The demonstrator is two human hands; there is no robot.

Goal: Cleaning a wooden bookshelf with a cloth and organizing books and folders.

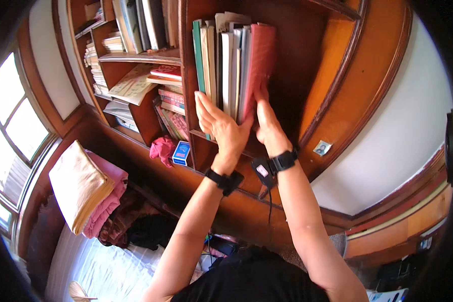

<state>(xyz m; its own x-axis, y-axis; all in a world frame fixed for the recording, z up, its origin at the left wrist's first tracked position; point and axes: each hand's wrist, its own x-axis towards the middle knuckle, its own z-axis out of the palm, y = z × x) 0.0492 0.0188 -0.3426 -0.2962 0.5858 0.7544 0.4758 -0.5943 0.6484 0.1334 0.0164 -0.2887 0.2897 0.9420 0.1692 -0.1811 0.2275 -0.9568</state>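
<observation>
An upright row of books (227, 65) stands in a compartment of a wooden bookcase (182, 30). A green book (198, 55) is at its left end, and a red book (261, 48) closes it on the right. My left hand (222, 128) is open, its fingers stretched along the lower spines and its thumb towards the red book. Flat against the red book's right side lies my right hand (268, 118), fingers extended and fingertips partly in shadow. Dark straps circle both wrists; a small black device (262, 172) with a cable hangs by the right one.
Other compartments on the left hold books and papers (132, 84). A blue box (181, 153) and a pink cloth (162, 150) sit on the lower shelf's edge. Folded blankets (83, 189) are piled on a bed (103, 272) by the window. A white wall (387, 136) lies right.
</observation>
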